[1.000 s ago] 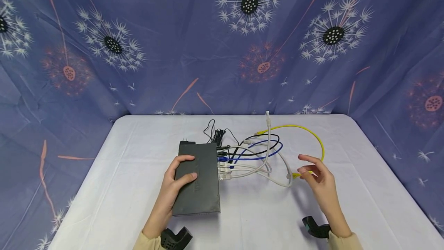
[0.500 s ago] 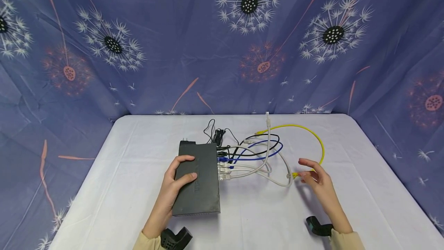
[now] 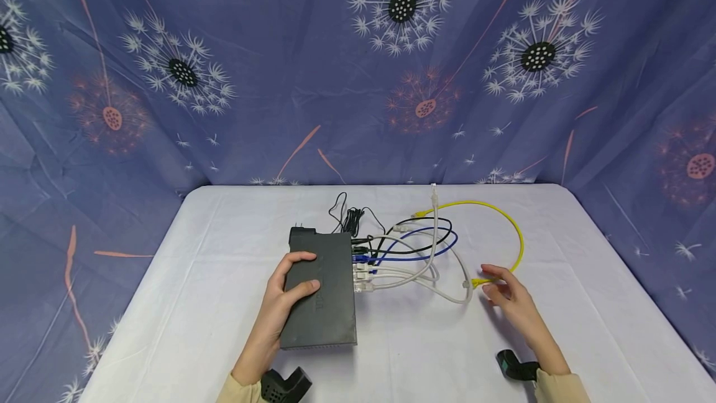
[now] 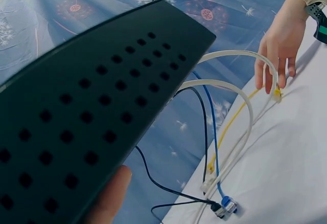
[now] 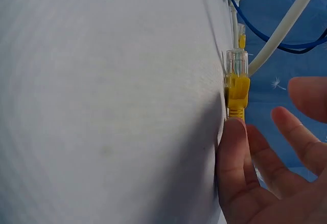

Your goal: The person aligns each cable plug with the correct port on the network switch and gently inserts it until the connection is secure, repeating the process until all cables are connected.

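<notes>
A dark grey network switch (image 3: 332, 322) is gripped by my left hand (image 3: 286, 291), thumb and index finger on its top face. Its vented side (image 4: 102, 96) fills much of the left wrist view. White, blue and black cables run from the ports along its right edge. My right hand (image 3: 516, 303) is low over the table, beside the near end of a yellow network cable (image 3: 521, 244). In the right wrist view, a fingertip overlaps the cable just behind its yellow plug (image 5: 237, 91). The thumb (image 5: 311, 98) and other fingers are spread apart from it.
A bundled black power cord (image 3: 352, 221) lies behind the switch. One white cable's plug (image 3: 434, 196) sticks up at the back. Looped blue (image 3: 416, 259) and white cables cross between the hands. A patterned curtain (image 3: 279, 79) hangs behind the white table (image 3: 168, 303).
My right hand has lowered toward the yellow plug, its fingers now closer to the tabletop. The switch and my left hand have shifted very slightly; the left hand keeps its grip.
</notes>
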{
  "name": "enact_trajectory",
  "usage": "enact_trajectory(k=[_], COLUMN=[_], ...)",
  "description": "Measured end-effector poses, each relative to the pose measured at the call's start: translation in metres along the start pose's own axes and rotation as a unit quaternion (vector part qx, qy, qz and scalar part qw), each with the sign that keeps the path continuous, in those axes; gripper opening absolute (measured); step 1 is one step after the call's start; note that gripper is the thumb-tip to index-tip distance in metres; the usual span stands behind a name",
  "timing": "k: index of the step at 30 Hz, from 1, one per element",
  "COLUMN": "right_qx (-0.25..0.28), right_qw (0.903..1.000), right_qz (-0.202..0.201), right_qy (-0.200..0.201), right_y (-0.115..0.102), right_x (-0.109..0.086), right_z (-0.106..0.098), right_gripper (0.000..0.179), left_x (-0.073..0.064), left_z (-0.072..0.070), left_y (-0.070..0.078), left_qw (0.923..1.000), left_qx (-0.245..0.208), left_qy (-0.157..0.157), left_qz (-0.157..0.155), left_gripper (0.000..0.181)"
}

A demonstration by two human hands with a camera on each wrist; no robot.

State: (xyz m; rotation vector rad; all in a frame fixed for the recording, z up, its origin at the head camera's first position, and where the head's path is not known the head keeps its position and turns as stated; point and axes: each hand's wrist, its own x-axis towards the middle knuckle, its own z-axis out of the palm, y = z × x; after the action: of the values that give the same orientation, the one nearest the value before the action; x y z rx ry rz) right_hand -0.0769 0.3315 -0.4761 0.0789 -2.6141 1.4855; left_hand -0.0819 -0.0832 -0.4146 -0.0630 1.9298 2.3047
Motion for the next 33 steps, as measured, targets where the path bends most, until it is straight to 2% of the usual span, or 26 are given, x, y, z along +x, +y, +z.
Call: enact_trajectory(k=[8, 19, 29, 33], right_qx=[-0.059, -0.09, -0.101, -0.117], right_qw=[0.9981, 0.9957, 0.9932, 0.9914], right_qz=[0.02, 0.016, 0.057, 0.056], right_qy=[-0.002, 0.011, 0.014, 0.018], right_y=[-0.0023, -0.0019, -0.0028, -0.003], right_x=[-0.0004, -0.001, -0.0019, -0.0019], right_z=[0.0006, 0.0034, 0.0023, 0.0019], right_gripper=[0.033, 0.028, 0.029, 0.028], left_x=[-0.0003, 0.0005, -0.0002, 0.0], left_z=[0.0005, 0.0012, 0.0014, 0.0016], left_y=[0.0, -0.0018, -0.0017, -0.002], left_qw=[1.0, 1.0, 1.0, 0.9999], left_qx=[-0.002, -0.005, -0.007, -0.01], left_qy=[0.005, 0.002, -0.002, -0.005], left_qz=[-0.007, -0.001, 0.001, 0.004], left_gripper=[0.044, 0.044, 0.044, 0.044])
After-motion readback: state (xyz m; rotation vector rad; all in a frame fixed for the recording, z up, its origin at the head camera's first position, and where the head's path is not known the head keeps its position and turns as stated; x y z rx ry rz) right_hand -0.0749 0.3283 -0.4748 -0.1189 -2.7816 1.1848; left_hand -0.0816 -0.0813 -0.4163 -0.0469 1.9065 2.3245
